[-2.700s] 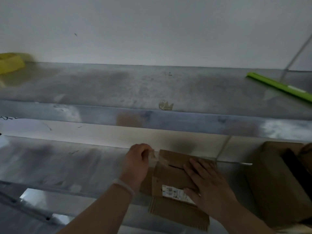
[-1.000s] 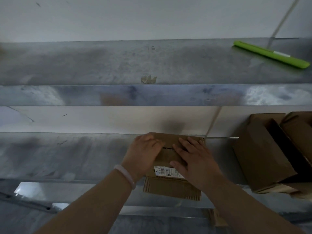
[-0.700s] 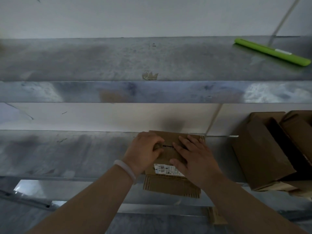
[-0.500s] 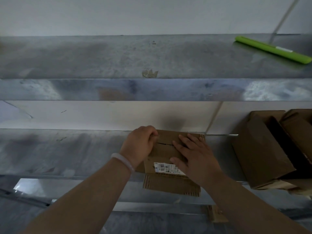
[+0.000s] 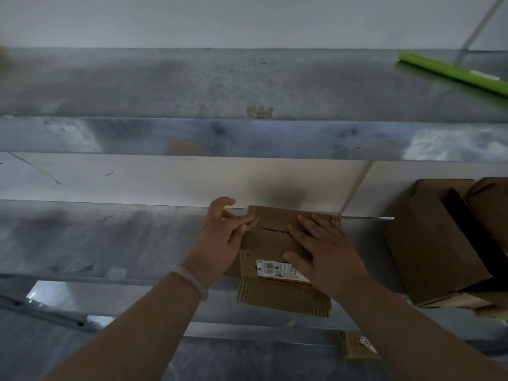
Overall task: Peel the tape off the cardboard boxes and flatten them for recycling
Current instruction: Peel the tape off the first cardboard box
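Left hand [image 5: 220,237] pinches a strip of tape [image 5: 254,221] btwn thumb & forefinger at the left end of the box's top seam, other fingers spread loose. Right hand [image 5: 324,251] lies flat & open on the small cardboard box [image 5: 270,237], palm down, fingers spread, gripping nothing. Pale band on the left wrist.

Box sits on the front part of a galvanised metal shelf [image 5: 96,240], its near flap [image 5: 283,298] hanging over the shelf lip w/ corrugated edge showing. White barcode label [image 5: 277,269] on the box top, partly under the right hand. Seam has a dark split in the middle.

Below the shelf lip, lower right, another bit of cardboard [image 5: 354,346], mostly hidden by the right forearm. Shelf surface dull grey, blotchy, w/ glare patches.

Right side, same shelf: bigger cardboard boxes [image 5: 428,243] leaning together, one gaping dark; contents can't be made out.

Farther up, an upper shelf [image 5: 165,86] w/ a crumpled scrap of tape [image 5: 259,111] at its front edge & a green long-handled tool [image 5: 453,74] far right. White wall behind.
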{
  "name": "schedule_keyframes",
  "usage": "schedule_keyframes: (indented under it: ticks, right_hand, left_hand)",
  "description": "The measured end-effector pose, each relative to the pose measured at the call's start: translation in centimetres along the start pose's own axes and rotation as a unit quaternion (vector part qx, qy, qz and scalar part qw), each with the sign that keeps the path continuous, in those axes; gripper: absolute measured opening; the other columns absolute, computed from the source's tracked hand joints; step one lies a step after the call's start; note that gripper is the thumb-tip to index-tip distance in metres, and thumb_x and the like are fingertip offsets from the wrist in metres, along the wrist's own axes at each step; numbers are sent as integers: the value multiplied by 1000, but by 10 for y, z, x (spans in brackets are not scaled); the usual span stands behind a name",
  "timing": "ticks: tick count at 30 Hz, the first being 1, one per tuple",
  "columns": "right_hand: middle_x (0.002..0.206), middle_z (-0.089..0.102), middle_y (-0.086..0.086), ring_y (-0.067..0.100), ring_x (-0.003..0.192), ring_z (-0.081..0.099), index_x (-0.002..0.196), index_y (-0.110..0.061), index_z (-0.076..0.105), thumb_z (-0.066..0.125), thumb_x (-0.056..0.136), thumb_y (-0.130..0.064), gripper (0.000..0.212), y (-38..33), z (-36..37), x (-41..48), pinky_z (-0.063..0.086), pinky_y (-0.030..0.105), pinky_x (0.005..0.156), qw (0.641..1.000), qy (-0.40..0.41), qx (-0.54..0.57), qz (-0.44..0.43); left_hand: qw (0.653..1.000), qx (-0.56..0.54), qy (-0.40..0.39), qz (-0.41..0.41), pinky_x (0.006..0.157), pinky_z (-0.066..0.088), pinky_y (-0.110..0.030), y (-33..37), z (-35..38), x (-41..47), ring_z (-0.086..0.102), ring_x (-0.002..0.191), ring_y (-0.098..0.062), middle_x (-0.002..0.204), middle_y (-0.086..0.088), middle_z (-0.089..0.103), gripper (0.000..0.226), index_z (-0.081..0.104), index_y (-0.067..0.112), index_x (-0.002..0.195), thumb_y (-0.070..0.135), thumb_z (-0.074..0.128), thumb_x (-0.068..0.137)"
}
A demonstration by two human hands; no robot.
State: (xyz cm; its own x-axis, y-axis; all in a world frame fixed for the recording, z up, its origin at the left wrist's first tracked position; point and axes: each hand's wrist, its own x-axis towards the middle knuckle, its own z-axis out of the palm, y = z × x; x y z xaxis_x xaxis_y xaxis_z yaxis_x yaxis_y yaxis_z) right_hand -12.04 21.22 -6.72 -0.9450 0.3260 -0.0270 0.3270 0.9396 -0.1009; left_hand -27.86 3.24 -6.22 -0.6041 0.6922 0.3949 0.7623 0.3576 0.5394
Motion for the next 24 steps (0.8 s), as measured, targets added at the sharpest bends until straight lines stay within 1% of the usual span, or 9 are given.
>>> schedule_keyframes:
  ticks: [2,4,6,7,8,12,17,20,24]
  right_hand:
    - [161,15,-10,15,148,4,150,-41,23,4,81,-77,80,-1,-3,1,-9,37,117,1000,-5,4,2]
    - [161,15,-7,19,149,5,150,-43,21,9,84,-73,73,-5,-5,3,-7,41,118,1000,-9,4,4]
    - [162,15,-5,22,149,5,149,-46,21,15,88,-67,65,-10,-6,3,-5,44,118,1000,-12,6,8]
    - [162,14,-5,23,149,4,148,-46,22,18,89,-65,62,-12,-6,3,-4,44,118,1000,-13,11,11]
    - [162,13,-5,23,149,3,148,-47,24,19,89,-64,61,-14,-5,3,-4,45,119,1000,-13,16,14]
    - [162,13,-5,22,149,3,147,-47,27,18,89,-64,61,-15,-2,2,-5,44,119,999,-6,27,20]
    - [162,15,-5,23,149,5,146,-48,28,4,81,-67,72,-16,1,0,-3,44,120,1000,4,13,24]
    - [161,17,-5,24,149,8,146,-48,30,3,81,-68,73,-16,2,0,1,46,121,1000,10,13,25]
    - [161,19,-4,24,148,10,145,-48,32,6,82,-68,71,-17,2,-1,1,44,120,999,14,16,25]
  left_hand:
    - [999,-25,-36,-3,93,44,-31,-3,-2,1,53,104,-22,120,-6,50,31,64,10,122,3,54,93]
    - [979,-172,-64,-86,96,46,-32,-1,-4,1,58,108,-20,116,-2,58,43,51,16,135,-1,49,95]
    - [894,-389,-15,-221,94,49,-33,1,-7,-3,62,108,-18,118,-4,61,52,43,27,136,-4,50,94]
    - [846,-452,23,-282,93,51,-34,1,-6,-8,63,108,-20,120,-5,60,50,46,28,130,-4,51,93]
    - [826,-464,39,-319,92,52,-33,1,-5,-14,63,107,-21,120,-5,60,42,52,27,123,-2,52,93]
    - [860,-412,-68,-293,72,52,-16,14,8,-44,70,89,-17,95,-1,75,21,71,18,100,5,58,91]
    - [895,-269,29,-356,52,41,-1,17,19,-49,61,63,14,65,20,68,21,66,35,76,16,73,82]
    - [914,-198,40,-351,54,44,-4,13,22,-51,61,64,10,66,19,67,16,67,35,72,25,75,80]
    - [959,-81,12,-270,67,53,-23,8,20,-52,64,71,-4,77,12,69,8,72,24,87,30,67,86]
